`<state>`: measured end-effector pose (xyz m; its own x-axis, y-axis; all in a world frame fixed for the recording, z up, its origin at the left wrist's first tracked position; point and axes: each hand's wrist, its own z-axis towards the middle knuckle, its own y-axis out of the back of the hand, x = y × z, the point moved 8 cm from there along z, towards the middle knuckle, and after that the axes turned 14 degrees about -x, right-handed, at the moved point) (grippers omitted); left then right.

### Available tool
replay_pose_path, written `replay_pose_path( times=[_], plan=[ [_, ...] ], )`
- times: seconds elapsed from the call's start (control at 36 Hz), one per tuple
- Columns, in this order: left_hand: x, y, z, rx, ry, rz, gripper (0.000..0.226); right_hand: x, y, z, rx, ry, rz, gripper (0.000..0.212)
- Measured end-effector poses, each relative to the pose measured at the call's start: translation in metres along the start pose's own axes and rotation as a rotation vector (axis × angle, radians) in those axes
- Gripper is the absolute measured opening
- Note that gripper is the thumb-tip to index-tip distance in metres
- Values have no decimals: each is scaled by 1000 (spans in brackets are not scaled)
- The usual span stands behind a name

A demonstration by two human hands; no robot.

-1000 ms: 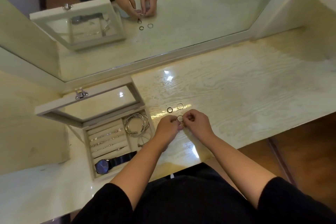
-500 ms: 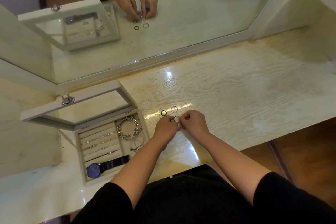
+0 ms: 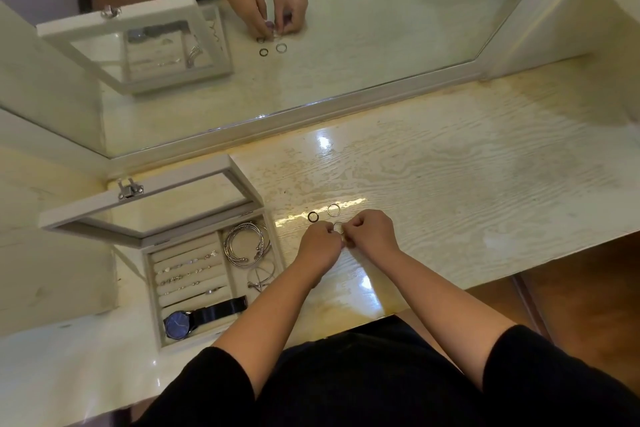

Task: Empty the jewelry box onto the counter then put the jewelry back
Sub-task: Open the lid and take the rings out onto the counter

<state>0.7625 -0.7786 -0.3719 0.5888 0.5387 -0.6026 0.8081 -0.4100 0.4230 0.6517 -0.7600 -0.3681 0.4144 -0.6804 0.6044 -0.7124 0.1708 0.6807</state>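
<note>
A: Clothing first?
B: Black short-sleeved top (image 3: 363, 374), plain, no print or logo legible. Left sleeve (image 3: 214, 385) ends just above the elbow; right sleeve (image 3: 540, 367) the same, with a rounded hem.
A: Forearms?
B: Both bare from sleeve to wrist. No watch, bracelet or band on either wrist.
A: Hands?
B: Left hand (image 3: 320, 246) and right hand (image 3: 372, 234) bare, no gloves. Rings on the fingers cannot be told from this angle.
A: Anything in the mirror?
B: The reflected fingernails (image 3: 269, 24) look painted a pale purplish shade; too small to be sure.
</note>
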Motion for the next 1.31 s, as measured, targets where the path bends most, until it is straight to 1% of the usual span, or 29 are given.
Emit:
replay_pose_path(
  times=[0.03,0.11,0.22,0.31,0.39,0.47,0.56,0.61,0.81,0.89,0.97,1.06,1.17,1.22,1.31],
  plan=[
    [0,0,0,1,-4,2,28,0,-1,0,-3,-4,3,27],
    [-1,-1,-2,14,-19,5,18,0,-1,1,-15,-3,-1,25],
    [-3,-2,-2,18,-52,27,23,0,-1,1,-32,-11,2,27],
    [-4,-3,-3,26,-70,46,16,-1,-1,0,-40,-23,6,25],
    [-4,-3,-4,27,-78,51,21,-2,-1,0,-45,-20,-4,23],
    [-7,-3,-3,22,-106,80,33,-3,-4,2,-44,-11,-22,23],
    [-11,-3,-5,6,-139,129,38,-5,-7,4,-52,-6,-39,34],
    [-12,-3,-6,-7,-146,145,39,-5,-7,5,-63,-8,-53,39],
    [-14,-3,-9,-18,-145,173,37,-5,-4,3,-93,-13,-76,41],
    [-13,-3,-10,-3,-136,175,36,-5,-4,3,-88,-13,-59,37],
    [-10,-1,-9,10,-110,132,36,-4,-4,2,-76,-6,-31,34],
    [-7,5,-8,-14,-87,93,27,-5,-2,3,-87,-11,7,32],
    [-9,15,-11,-33,-93,-31,33,-9,-1,1,-126,-45,66,19],
    [-10,22,-13,-50,-92,-103,37,-7,0,-2,-157,-45,110,16],
    [-5,35,-16,-72,-74,-216,26,5,-1,-12,-183,0,160,19]
  ],
)
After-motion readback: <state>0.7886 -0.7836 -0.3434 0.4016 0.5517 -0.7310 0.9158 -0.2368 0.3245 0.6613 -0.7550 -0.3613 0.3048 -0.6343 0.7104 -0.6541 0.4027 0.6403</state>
